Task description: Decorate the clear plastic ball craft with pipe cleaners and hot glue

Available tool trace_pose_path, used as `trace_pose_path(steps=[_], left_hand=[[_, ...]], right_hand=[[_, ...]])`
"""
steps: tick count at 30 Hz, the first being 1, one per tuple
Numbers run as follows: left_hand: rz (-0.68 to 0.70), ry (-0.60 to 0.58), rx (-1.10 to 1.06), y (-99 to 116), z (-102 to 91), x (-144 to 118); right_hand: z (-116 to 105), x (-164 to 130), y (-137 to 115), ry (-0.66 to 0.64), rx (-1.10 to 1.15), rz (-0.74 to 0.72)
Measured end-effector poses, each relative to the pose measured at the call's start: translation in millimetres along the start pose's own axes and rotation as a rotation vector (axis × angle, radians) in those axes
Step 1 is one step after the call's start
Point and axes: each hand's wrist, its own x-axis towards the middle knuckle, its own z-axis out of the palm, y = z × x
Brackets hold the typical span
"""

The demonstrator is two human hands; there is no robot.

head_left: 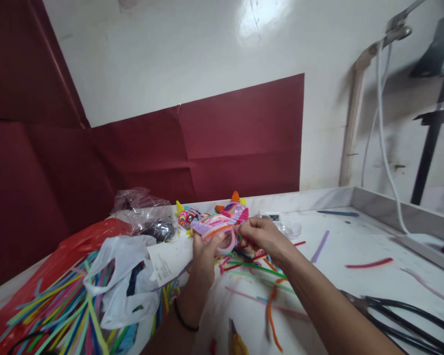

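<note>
My left hand (207,254) is closed on a colourful pipe-cleaner figure (218,222), its thumb over an orange strand and a pale pink loop. With fingers pinched together, my right hand (257,234) grips the right side of the same figure, near its magenta edge; its fingertips are partly hidden. Just behind the figure lie more pipe-cleaner pieces (188,216), striped, with yellow and orange tips. Below the hands, loose pipe cleaners (259,267) in green, red, pink and orange are scattered on the white table (318,276).
Bundled pipe cleaners (70,310) spill from a red bag (77,241) at left, beside a white plastic bag (118,261) and a paper slip (170,259). Black-handled scissors (399,315) lie at right. A pointed yellow tool (238,342) sits at the front. A cable (383,123) hangs at right.
</note>
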Motion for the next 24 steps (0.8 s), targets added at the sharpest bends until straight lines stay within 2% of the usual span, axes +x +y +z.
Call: trace_pose_path(steps=[12,24], left_hand=[[-0.006,-0.013,-0.015,-14,-3.2,4],[-0.025,-0.010,-0.044,-14,-2.8,3]], right_hand=[[0,-2,-2,0.062,-0.050,-0.036],[0,1,0,0.077,-0.065,-0.051]])
